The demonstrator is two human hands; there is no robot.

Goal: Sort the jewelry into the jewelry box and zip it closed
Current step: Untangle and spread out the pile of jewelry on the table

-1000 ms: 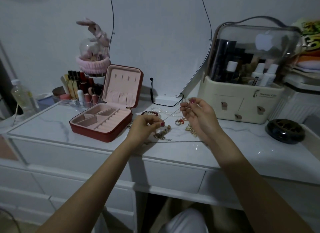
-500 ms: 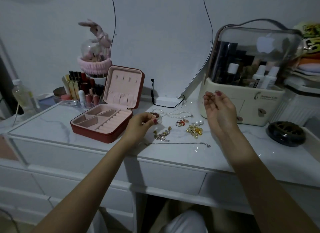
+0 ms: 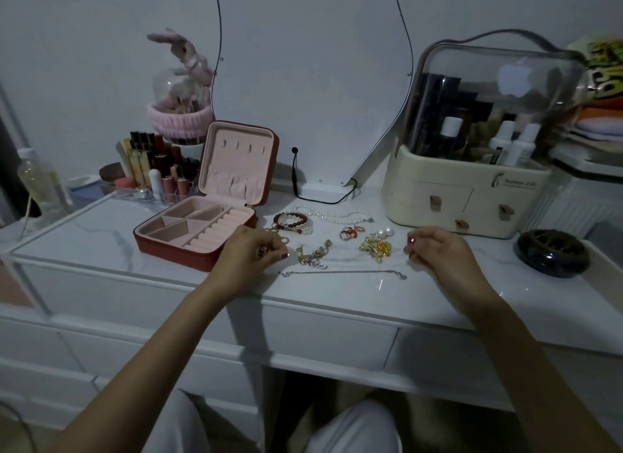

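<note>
The red jewelry box lies open on the white dresser top, with its pink compartments showing nothing in them. My left hand hovers just right of the box, fingertips pinched together. My right hand is low over the table farther right, also pinching. A very thin chain runs between them but is hardly visible. Between my hands lie beaded bracelets, a pearl necklace, rings, gold earrings, a gold bracelet and a silver chain.
A cream cosmetics organiser with a clear lid stands at the back right, and a black round dish sits beside it. Lipsticks and bottles crowd the back left. A mirror base with a black cable is behind the jewelry.
My hands have spread wide apart and come down close to the table top, the right one dropping from in front of the organiser. The jewelry on the table has not moved.
</note>
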